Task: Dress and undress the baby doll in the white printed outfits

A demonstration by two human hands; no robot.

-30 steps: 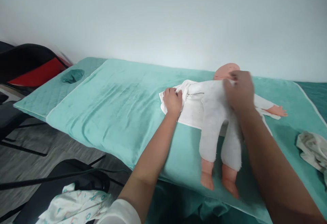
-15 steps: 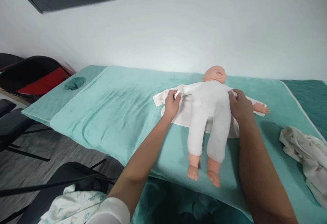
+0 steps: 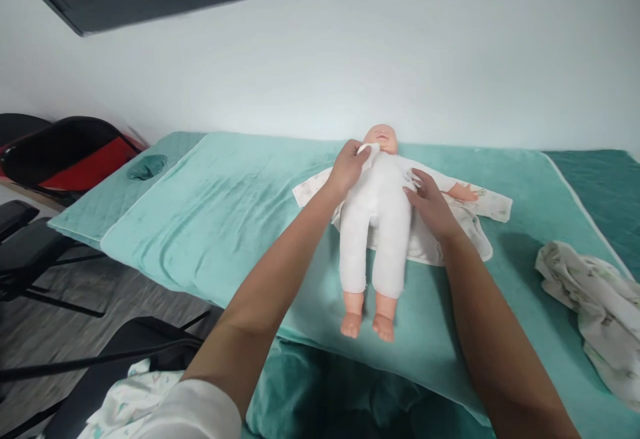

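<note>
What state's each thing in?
Doll: face up, legs straight, slightly apart
Garment: spread under the doll
Left hand: pinching white cloth near the doll's neck
Right hand: fingers bent at the doll's side
Green cover: wrinkled
Cloth at far right: crumpled

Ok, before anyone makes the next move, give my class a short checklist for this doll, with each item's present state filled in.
1. Doll face up on the green bed cover: ok.
2. Light garment spread beneath the doll: ok, its edges show on both sides.
3. Left hand has hold of fabric: ok, it pinches white cloth below the doll's chin.
4. Right hand has hold of the garment: cannot tell; its fingertips are at the doll's side.
5. Doll's hand at picture right covered by a sleeve: not ok, it shows bare.
6. Crumpled cloth apart from the doll: ok.
</note>
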